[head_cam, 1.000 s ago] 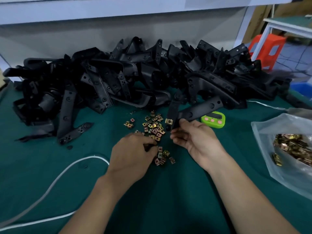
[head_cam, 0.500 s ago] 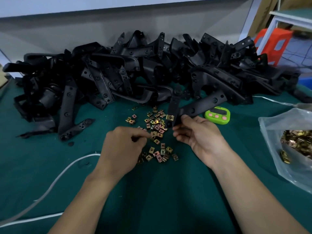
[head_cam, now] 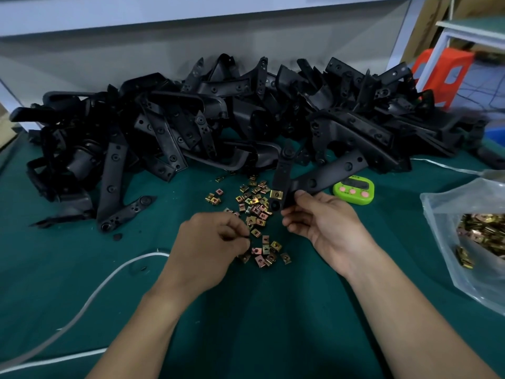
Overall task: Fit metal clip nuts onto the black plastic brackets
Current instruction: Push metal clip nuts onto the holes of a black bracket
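Lifted slightly off the scattered square brass-toned metal clip nuts [head_cam: 257, 212], the left hand [head_cam: 210, 242] pinches one thin nut [head_cam: 246, 237] (seen edge-on). The right hand [head_cam: 325, 228] keeps its grip clasped round a matte black V-shaped plastic bracket [head_cam: 314, 181] above the green felt tabletop [head_cam: 259, 324].
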Demonstrator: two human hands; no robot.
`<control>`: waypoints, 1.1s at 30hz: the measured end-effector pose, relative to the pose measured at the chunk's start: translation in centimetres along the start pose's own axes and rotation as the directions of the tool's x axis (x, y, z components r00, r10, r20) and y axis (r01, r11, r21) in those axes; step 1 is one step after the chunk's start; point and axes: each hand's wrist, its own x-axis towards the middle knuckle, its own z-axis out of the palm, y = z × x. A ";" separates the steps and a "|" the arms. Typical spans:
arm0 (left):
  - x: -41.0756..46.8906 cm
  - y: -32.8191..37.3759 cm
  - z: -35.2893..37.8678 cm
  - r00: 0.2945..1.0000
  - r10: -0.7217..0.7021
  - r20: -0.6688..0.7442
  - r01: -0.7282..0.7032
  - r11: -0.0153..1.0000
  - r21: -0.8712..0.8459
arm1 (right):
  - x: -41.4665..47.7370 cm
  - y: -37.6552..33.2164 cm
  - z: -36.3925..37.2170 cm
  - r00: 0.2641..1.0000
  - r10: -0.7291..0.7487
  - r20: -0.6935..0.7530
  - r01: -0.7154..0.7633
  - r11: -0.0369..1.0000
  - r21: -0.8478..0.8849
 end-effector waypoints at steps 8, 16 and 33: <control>-0.1 1.5 -0.7 0.993 -0.119 -0.026 0.081 0.806 -0.587 | 0.1 0.1 -0.1 1.000 0.005 0.012 -0.005 1.000 -0.009; -0.4 1.7 -0.9 0.988 -0.153 0.036 0.144 0.784 -0.604 | -0.1 0.1 0.1 1.000 0.014 0.025 -0.012 0.998 -0.063; -0.7 2.2 -1.5 0.995 -0.094 0.027 0.085 0.695 -0.714 | -0.6 0.1 0.2 0.988 0.035 0.148 0.011 0.955 -0.297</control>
